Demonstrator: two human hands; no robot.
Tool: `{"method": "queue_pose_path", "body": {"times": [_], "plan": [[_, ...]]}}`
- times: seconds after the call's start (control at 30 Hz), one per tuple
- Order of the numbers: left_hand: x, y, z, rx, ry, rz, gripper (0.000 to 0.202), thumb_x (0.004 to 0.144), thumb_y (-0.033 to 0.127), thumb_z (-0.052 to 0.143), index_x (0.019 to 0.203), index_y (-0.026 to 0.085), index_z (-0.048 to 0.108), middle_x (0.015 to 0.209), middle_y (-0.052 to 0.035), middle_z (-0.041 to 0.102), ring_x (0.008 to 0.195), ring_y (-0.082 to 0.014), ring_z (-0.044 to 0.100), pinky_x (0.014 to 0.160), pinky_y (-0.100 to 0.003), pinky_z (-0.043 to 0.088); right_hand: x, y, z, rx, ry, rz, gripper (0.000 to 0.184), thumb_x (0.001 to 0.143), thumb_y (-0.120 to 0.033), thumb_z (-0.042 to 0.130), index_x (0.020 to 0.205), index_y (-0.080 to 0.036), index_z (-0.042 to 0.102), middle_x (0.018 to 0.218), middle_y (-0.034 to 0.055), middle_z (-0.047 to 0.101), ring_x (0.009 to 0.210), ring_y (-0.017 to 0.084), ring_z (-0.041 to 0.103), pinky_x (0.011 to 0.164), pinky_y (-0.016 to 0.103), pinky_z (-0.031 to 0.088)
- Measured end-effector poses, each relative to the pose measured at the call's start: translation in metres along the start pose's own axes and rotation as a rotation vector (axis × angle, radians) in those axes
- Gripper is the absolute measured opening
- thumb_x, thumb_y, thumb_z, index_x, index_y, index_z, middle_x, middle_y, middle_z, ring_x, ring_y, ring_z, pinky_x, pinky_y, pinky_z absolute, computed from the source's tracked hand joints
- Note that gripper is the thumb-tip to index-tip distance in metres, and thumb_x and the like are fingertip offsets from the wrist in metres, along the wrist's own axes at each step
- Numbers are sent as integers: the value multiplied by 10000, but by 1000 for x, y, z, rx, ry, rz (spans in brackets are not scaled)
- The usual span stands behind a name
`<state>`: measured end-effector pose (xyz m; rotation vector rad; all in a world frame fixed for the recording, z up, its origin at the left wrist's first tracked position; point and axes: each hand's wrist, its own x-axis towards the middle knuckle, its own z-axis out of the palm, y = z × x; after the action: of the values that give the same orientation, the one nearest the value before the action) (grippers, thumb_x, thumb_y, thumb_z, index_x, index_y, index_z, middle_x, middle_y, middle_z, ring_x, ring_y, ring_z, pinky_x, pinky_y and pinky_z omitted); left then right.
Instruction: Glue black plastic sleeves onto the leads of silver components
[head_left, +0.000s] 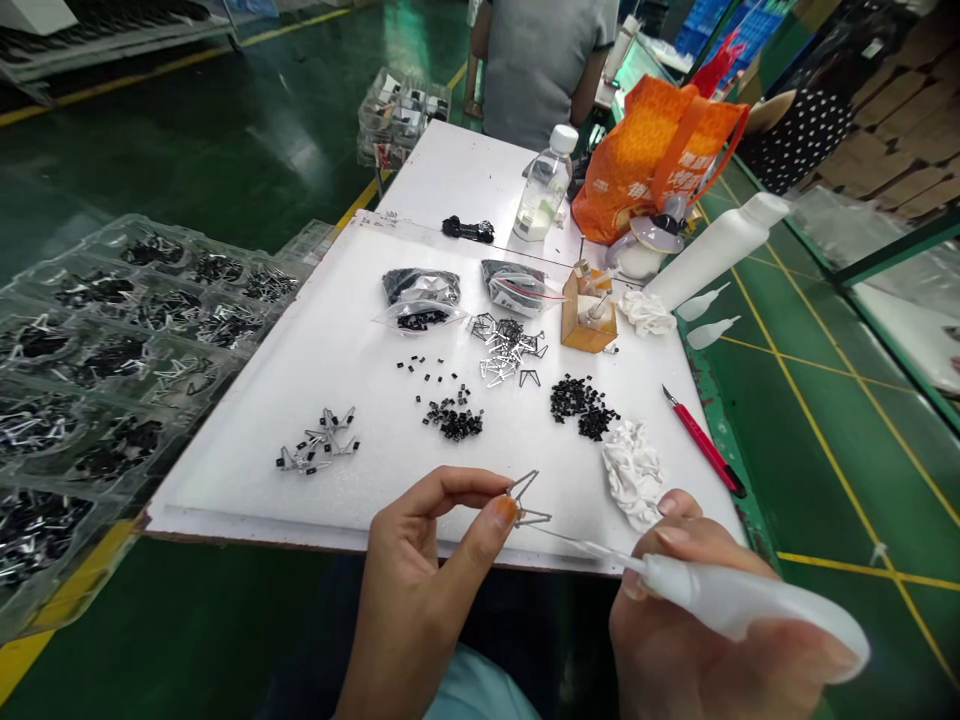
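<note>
Between thumb and forefinger, my left hand (435, 570) pinches a small bent metal wire clip (531, 517). My right hand (705, 620) grips a translucent white squeeze bottle (750, 598), its thin nozzle pointing left at the clip; whether the tip touches it I cannot tell. Ahead on the white table lie two piles of tiny black pieces (457, 420) (583, 405). Behind them is a heap of wire clips (510, 350). At the left, several clips with black pieces on them (319, 442) form a loose group.
Crumpled white tissue (631, 470) and a red utility knife (705, 440) lie at right. Farther back are zip bags (420, 290), a small wooden box (589, 315), a clear bottle (546, 185), a white bottle (720, 250) and an orange bag (652, 160). Clear compartment trays (157, 400) stand left; a person (547, 70) sits beyond.
</note>
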<state>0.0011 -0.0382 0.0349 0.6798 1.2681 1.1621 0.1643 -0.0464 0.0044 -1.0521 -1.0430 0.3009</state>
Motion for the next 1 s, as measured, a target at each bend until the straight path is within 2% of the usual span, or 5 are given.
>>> {"method": "queue_pose_path", "body": {"times": [0.3,0.63,0.83,1.0], "plan": [[0,0,1,-13,19,8,92,837,349,828,850,265,792,815,13,729,817,-154,656,747,-210,515,8,-2,0,22,9,-7,514,1025,-539,400,836,-214,752,565,-42,565,614,174,516,1039,415,398],[2,-1,0,-16,5,-7,120,836,380,836,867,273,792,826,15,731,831,-151,658,759,-207,519,4,-4,0,-5,-15,52,530,1013,-571,413,848,-214,767,587,-27,580,684,184,541,1118,433,343],[1,0,1,-7,15,-6,119,840,381,828,850,268,792,840,10,737,849,-156,666,767,-205,529,3,1,-3,-2,-36,-2,545,1026,-541,387,853,-198,773,610,-15,617,709,187,594,1079,428,378],[1,-1,0,-1,7,-3,128,843,388,829,871,269,791,843,7,731,841,-159,664,764,-212,532,2,0,-7,36,-19,45,539,1010,-571,417,837,-208,775,574,-24,585,674,179,567,1072,416,403]]}}
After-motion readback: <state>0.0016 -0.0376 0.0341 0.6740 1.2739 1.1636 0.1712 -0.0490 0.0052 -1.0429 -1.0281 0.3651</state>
